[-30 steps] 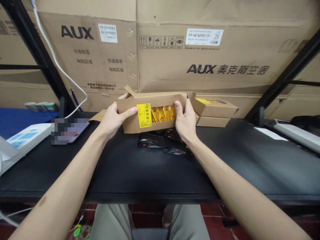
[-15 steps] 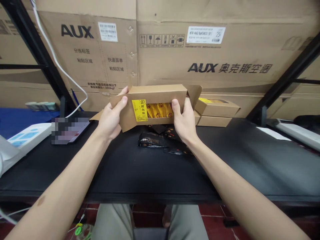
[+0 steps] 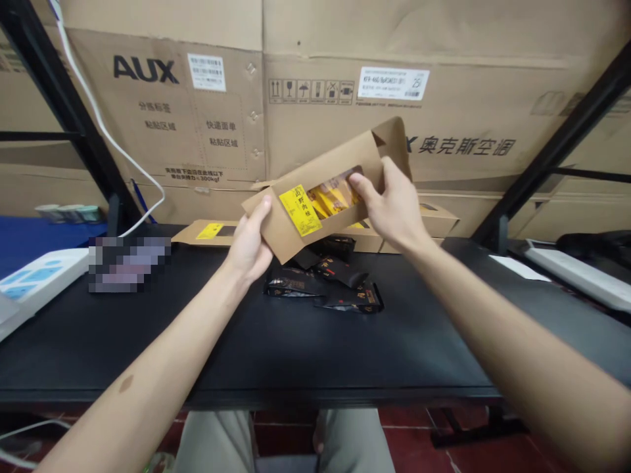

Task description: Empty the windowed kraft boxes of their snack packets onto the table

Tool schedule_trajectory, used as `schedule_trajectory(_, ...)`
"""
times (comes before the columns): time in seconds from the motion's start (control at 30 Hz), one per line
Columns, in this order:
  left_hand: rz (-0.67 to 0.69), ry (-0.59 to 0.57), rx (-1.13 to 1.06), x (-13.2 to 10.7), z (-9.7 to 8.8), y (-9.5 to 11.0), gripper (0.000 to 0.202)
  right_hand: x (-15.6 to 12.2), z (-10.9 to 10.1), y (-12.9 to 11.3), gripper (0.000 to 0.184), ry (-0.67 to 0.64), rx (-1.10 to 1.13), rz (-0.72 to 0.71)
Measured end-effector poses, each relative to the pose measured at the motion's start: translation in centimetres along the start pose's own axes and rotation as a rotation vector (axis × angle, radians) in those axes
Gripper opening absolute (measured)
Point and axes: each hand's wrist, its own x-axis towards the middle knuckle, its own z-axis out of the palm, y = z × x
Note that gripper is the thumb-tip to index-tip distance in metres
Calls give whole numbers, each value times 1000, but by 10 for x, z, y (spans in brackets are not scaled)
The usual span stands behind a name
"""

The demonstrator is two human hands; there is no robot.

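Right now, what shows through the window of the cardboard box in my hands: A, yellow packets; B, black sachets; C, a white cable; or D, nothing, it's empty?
A: yellow packets fill the window of the kraft cardboard box held between the left hand and right hand.

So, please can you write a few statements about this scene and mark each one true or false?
1. The left hand holds a kraft cardboard box. True.
2. Black sachets lie on the black table below the box. True.
3. The box lies flat on the table. False: both hands hold it up, tilted, above the table.
4. A yellow label sits beside the box's window. True.
5. The right hand holds a sachet. False: it holds the box.
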Motion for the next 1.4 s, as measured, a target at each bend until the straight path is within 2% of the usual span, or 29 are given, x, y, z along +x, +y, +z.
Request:
schedule_trajectory(0.07,-21,-26,-49,8,12,-8,56,29,-13,-1,43,-109,-81,-48)
schedule_trajectory(0.13,-57,-24,-98,16,19,-17,53,57,-19,-8,59,-176,-114,-61)
schedule_trajectory(0.17,-83,-17,-119,19,20,-20,50,68,-19,-13,57,-200,-146,-70)
schedule_trajectory(0.23,-147,8,-147,22,17,-24,46,86,-17,-28,34,-266,-299,-90)
schedule_trajectory(0.27,-180,24,-150,23,14,-25,43,92,-16,-36,30,-324,-432,-96)
schedule_trajectory(0.37,-250,78,-81,20,3,-22,35,104,-11,-62,49,-522,-789,-144)
schedule_trajectory(0.53,-258,123,69,16,-2,-19,19,114,-8,-88,41,-644,-924,-170)
schedule_trajectory(0.73,-143,205,355,18,-6,-30,15,122,-7,-90,45,-609,-1000,-249)
schedule_trajectory(0.9,3,281,666,16,-27,-24,18,130,-10,-92,42,-604,-1018,-226)
schedule_trajectory(1.1,156,147,1008,4,-50,-13,15,139,-13,-97,45,-556,-1005,-192)
schedule_trajectory(1.27,204,-16,1197,-7,-52,-22,27,147,-14,-93,47,-538,-972,-172)
schedule_trajectory(1.4,193,-76,1291,-9,-52,-28,36,156,-24,-96,50,-454,-1024,-194)
